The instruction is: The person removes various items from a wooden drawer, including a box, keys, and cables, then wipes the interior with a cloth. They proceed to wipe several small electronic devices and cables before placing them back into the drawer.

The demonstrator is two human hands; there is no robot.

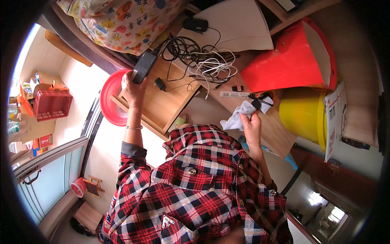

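Observation:
My left hand (133, 88) grips a black power adapter (145, 67) above the left side of a pulled-out wooden drawer (163, 94). A cord runs from the adapter's far end towards a tangle of black cables (179, 48). Coiled white cables (214, 68) lie beside them on the wooden desktop (259, 134). A small black plug (160, 84) rests at the drawer on its thin cord. In my right hand (252, 126) is a bunched light grey cloth (237, 117), held over the desktop's near edge. Black items touch or lie just behind the cloth; their kind is unclear.
A red plastic basin (106, 103) stands beyond the drawer's left side. On the right are a red container (283, 67), a yellow bucket (300, 116) and a white box (333, 122). Another black adapter (195, 25) lies at the back. Patterned fabric (122, 24) fills the upper left.

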